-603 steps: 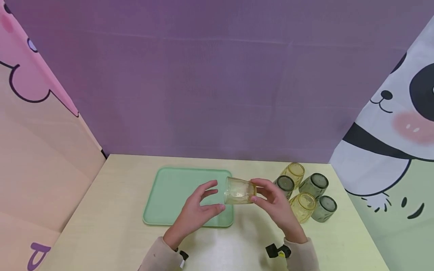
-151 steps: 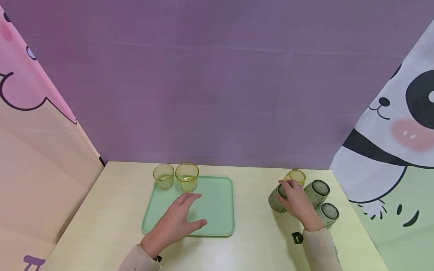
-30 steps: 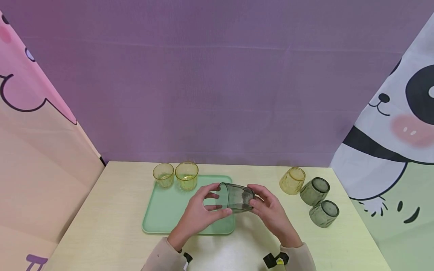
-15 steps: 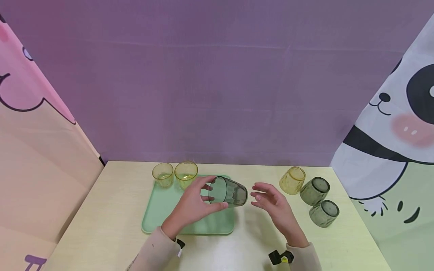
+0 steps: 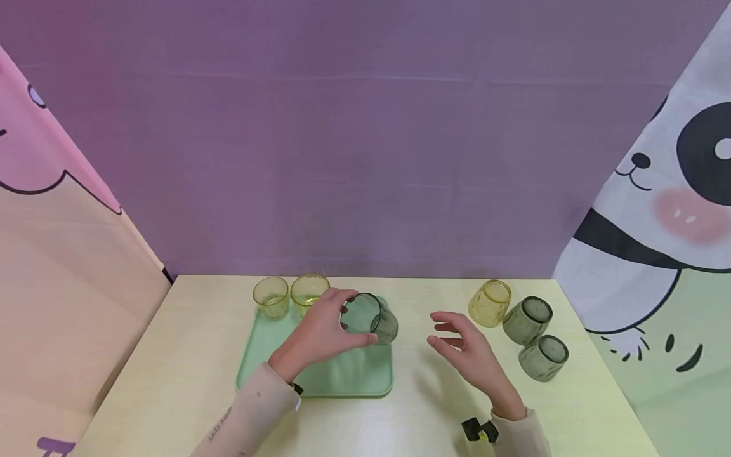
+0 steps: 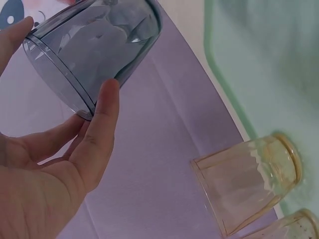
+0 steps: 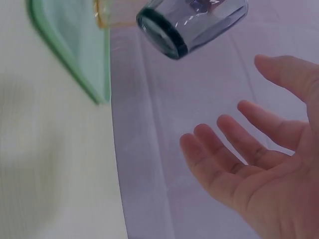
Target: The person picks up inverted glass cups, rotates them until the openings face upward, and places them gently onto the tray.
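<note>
My left hand [image 5: 320, 333] grips a smoky grey drinking glass [image 5: 388, 324] near its rim, thumb on one side and fingers on the other. The glass is tilted, mouth toward the left palm, above the right part of the green tray [image 5: 365, 381]. In the left wrist view the grey glass [image 6: 99, 45] shows between fingers and thumb. My right hand [image 5: 471, 355] hovers to the right, fingers spread and holding nothing; in the right wrist view the glass's thick base [image 7: 162, 32] is apart from it. Two yellow glasses [image 5: 271, 298] stand mouth up at the tray's back left.
At the right of the table [image 5: 422, 419] one yellow glass [image 5: 490, 303] and two grey glasses [image 5: 528, 320] stand upside down, close together. A purple cloth wall [image 5: 365, 158] rises behind the table's back edge.
Both hands held the grey glass a second ago; the right hand has let go and drawn away right. The left hand has moved the glass left and turned it. Earlier, two yellow glasses reached the tray.
</note>
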Action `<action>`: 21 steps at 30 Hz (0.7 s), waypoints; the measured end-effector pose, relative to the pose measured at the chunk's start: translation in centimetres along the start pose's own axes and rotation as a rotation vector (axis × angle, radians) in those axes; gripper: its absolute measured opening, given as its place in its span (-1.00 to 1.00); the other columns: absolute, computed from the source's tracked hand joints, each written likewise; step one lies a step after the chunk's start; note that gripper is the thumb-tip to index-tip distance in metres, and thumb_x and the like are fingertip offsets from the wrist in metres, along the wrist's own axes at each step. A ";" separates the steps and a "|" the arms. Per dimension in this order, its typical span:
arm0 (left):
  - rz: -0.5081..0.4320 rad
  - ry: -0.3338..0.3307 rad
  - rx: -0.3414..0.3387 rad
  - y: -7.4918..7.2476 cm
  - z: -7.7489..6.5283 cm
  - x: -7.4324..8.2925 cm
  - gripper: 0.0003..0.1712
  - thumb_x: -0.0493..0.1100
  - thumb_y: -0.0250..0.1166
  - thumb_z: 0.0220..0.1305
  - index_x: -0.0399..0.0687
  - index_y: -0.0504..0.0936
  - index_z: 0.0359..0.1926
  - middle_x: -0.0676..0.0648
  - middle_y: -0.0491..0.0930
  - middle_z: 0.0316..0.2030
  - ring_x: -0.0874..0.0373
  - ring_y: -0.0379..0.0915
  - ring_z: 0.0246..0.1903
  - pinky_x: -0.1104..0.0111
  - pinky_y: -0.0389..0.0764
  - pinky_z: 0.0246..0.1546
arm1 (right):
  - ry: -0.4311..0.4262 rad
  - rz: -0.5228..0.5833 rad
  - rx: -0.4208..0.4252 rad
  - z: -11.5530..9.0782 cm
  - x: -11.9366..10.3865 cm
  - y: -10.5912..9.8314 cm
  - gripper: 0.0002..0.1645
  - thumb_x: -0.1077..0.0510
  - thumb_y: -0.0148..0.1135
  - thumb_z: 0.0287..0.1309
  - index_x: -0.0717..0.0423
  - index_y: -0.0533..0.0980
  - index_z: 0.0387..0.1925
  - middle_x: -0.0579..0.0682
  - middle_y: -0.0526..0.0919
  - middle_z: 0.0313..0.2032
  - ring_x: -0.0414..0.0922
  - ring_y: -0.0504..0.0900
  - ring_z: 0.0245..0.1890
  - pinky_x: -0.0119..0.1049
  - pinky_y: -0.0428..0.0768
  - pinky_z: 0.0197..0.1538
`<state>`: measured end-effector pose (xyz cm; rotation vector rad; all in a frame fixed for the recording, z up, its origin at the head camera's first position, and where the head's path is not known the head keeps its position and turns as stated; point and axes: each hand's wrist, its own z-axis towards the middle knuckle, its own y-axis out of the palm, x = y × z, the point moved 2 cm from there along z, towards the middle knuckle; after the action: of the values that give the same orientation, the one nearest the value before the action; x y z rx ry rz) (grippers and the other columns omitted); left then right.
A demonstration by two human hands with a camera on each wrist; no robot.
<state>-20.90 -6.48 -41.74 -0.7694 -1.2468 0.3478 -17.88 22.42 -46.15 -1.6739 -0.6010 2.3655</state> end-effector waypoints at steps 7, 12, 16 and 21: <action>0.100 -0.015 -0.035 0.1 1.1 -0.3 0.03 0.26 0.56 -0.09 -0.17 0.46 0.33 -0.09 0.42 0.20 0.02 0.46 0.07 0.12 0.55 0.04 | -0.045 -0.224 0.019 -0.1 0.1 -0.5 -0.53 0.24 0.44 0.17 0.13 0.55 0.12 0.01 0.59 0.03 0.05 0.62 -0.01 0.01 0.67 -0.02; 0.149 -0.016 -0.036 0.2 1.5 -0.5 0.04 0.25 0.57 -0.12 -0.23 0.47 0.30 -0.12 0.44 0.18 -0.02 0.44 0.12 0.12 0.53 0.10 | -0.096 -0.364 0.011 -0.2 -0.1 -0.8 -0.53 0.23 0.46 0.14 0.16 0.56 0.09 0.04 0.60 -0.01 -0.01 0.60 -0.05 -0.03 0.67 -0.07; 0.172 -0.012 -0.041 0.3 1.7 -0.6 0.05 0.26 0.57 -0.12 -0.27 0.47 0.30 -0.15 0.43 0.17 -0.05 0.42 0.14 0.12 0.53 0.11 | -0.113 -0.451 0.002 -0.3 -0.1 -0.9 -0.53 0.22 0.48 0.11 0.21 0.56 0.07 0.03 0.59 -0.03 -0.01 0.57 -0.08 -0.10 0.64 -0.11; 0.192 -0.024 -0.058 0.3 2.0 -0.7 0.06 0.27 0.56 -0.11 -0.25 0.46 0.31 -0.16 0.42 0.20 -0.06 0.39 0.18 0.11 0.51 0.14 | -0.137 -0.531 -0.006 -0.6 -0.3 -1.0 -0.53 0.22 0.48 0.10 0.24 0.56 0.05 0.04 0.57 -0.03 0.01 0.58 -0.03 -0.05 0.61 -0.01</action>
<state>-22.94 -6.06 -42.20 -0.9400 -1.2128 0.4801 -17.26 23.32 -45.68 -1.1672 -0.9404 2.0902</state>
